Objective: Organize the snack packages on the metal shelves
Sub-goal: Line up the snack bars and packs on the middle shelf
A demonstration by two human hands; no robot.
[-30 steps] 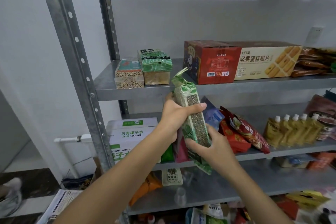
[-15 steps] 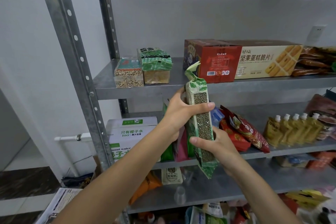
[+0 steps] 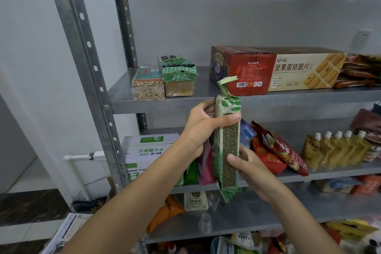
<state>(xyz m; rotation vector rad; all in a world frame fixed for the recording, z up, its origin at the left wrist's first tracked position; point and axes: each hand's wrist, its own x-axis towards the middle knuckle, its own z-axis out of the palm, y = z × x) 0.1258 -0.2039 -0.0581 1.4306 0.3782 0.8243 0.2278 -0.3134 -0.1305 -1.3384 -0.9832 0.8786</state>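
A tall green pack of mung beans (image 3: 228,136) stands upright in front of the metal shelves, its top flap reaching the edge of the upper shelf (image 3: 288,100). My left hand (image 3: 203,128) grips its upper part, thumb across the front. My right hand (image 3: 247,163) holds its lower half from the right. On the upper shelf two similar grain packs lie side by side: a teal-topped one (image 3: 148,83) and a green-topped one (image 3: 178,75).
A red box (image 3: 243,70) and a long beige biscuit box (image 3: 307,69) sit on the upper shelf. The middle shelf holds a white coconut-water carton (image 3: 144,152), red snack bags (image 3: 278,150) and yellow spouted pouches (image 3: 336,148). A steel upright (image 3: 88,68) stands at left.
Both hands have raised the mung bean pack from the middle shelf level and turned it upright, so its top is now level with the upper shelf's edge.
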